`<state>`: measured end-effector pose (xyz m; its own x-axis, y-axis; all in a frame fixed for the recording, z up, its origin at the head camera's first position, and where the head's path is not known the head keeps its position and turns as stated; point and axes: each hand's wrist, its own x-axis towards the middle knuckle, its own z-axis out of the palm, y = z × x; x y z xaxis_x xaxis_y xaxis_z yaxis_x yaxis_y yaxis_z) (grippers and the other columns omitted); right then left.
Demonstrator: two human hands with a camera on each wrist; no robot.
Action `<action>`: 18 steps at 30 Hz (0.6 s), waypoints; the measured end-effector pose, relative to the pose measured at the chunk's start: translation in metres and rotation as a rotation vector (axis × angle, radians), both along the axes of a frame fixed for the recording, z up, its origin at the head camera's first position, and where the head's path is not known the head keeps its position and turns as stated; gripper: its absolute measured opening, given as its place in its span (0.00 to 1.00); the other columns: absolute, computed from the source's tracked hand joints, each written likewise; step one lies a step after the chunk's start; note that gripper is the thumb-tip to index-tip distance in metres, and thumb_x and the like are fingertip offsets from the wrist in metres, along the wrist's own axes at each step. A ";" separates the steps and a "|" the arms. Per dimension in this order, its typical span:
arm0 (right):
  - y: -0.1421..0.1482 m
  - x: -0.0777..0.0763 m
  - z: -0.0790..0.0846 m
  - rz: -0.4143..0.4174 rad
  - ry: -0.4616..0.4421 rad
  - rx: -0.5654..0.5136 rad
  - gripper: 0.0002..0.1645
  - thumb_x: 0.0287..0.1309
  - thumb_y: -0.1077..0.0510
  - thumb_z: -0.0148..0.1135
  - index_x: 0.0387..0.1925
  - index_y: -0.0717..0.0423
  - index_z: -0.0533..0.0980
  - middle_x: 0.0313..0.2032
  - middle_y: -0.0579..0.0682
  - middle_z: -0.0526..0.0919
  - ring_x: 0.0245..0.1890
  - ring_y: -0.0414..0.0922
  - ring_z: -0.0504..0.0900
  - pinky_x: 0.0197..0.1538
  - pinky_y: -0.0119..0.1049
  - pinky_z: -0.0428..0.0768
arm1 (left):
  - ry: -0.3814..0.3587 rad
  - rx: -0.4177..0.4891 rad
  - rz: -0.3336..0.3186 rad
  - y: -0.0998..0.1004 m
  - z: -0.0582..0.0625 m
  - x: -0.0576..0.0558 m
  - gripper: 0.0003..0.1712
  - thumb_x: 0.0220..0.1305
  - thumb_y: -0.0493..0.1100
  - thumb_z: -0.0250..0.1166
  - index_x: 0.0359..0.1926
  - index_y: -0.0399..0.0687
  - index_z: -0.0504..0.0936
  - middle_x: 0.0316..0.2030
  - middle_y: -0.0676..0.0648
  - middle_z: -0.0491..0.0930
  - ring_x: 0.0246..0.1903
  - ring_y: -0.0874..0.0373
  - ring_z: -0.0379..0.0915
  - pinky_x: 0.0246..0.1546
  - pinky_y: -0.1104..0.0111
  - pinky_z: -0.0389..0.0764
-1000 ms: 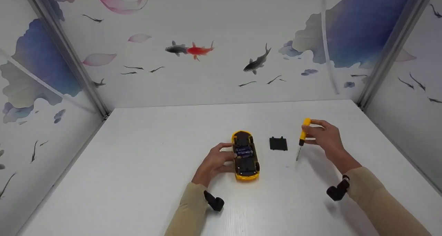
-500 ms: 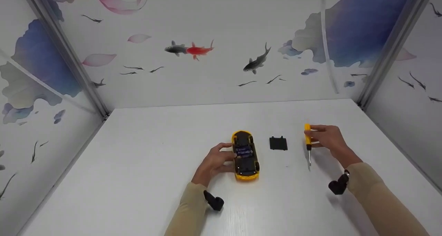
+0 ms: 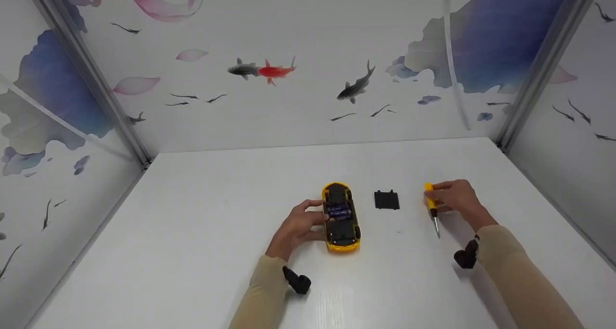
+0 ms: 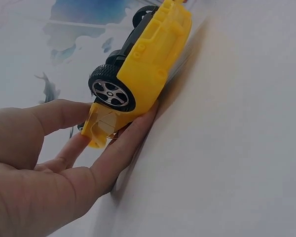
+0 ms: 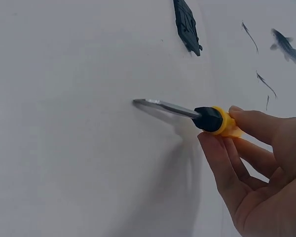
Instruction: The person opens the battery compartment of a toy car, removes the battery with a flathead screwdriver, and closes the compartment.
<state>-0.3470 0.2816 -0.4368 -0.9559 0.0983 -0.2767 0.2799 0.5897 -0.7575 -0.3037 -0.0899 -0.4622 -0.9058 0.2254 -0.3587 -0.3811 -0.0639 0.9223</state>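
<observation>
A yellow toy car (image 3: 342, 232) lies wheels up on the white table, its black underside showing. In its uncovered battery compartment sit blue batteries (image 3: 340, 211). My left hand (image 3: 299, 224) holds the car by its left side; the left wrist view shows the thumb by a wheel (image 4: 111, 93) and fingers along the yellow body. To the right, my right hand (image 3: 456, 197) pinches the yellow handle of a screwdriver (image 3: 430, 200) between thumb and fingers. Its metal shaft (image 5: 170, 107) points toward the near side, close to the table. Part of the handle is hidden by the hand in the right wrist view.
A black battery cover (image 3: 387, 200) lies flat between the car and the screwdriver. Near it is a tiny speck (image 3: 398, 232), too small to identify. Printed walls stand behind the table (image 3: 216, 233) and along both sides.
My right hand has lowered the screwdriver toward the table, and its tip has swung to the right and nearer. The left hand and the car have stayed in place.
</observation>
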 end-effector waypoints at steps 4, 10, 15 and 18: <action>0.000 -0.001 -0.002 0.009 -0.010 0.020 0.37 0.57 0.46 0.58 0.60 0.66 0.64 0.55 0.65 0.70 0.41 0.46 0.80 0.44 0.34 0.81 | 0.004 0.004 -0.005 0.000 -0.001 0.000 0.29 0.56 0.35 0.61 0.60 0.53 0.67 0.49 0.39 0.76 0.45 0.49 0.77 0.38 0.56 0.82; -0.002 -0.002 -0.004 -0.003 -0.021 0.057 0.36 0.57 0.45 0.58 0.60 0.63 0.66 0.55 0.64 0.71 0.40 0.47 0.79 0.43 0.32 0.80 | -0.007 0.012 0.000 -0.001 0.000 0.000 0.29 0.56 0.34 0.61 0.59 0.54 0.67 0.49 0.38 0.75 0.46 0.49 0.77 0.38 0.56 0.82; -0.004 -0.002 -0.008 0.000 -0.017 0.082 0.35 0.57 0.45 0.58 0.59 0.64 0.66 0.54 0.65 0.71 0.36 0.46 0.78 0.41 0.30 0.80 | -0.007 -0.002 0.003 -0.001 0.000 0.000 0.29 0.56 0.35 0.61 0.59 0.55 0.67 0.48 0.38 0.76 0.45 0.49 0.77 0.38 0.56 0.82; -0.005 -0.002 -0.009 0.003 -0.008 0.088 0.35 0.57 0.46 0.58 0.59 0.65 0.66 0.54 0.66 0.71 0.36 0.45 0.78 0.39 0.29 0.80 | -0.005 0.005 0.003 -0.001 0.000 0.000 0.29 0.56 0.34 0.61 0.59 0.54 0.67 0.49 0.39 0.76 0.45 0.49 0.77 0.38 0.56 0.82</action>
<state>-0.3492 0.2765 -0.4461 -0.9539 0.1196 -0.2752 0.2842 0.6546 -0.7006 -0.3037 -0.0908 -0.4624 -0.9049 0.2243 -0.3618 -0.3852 -0.0698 0.9202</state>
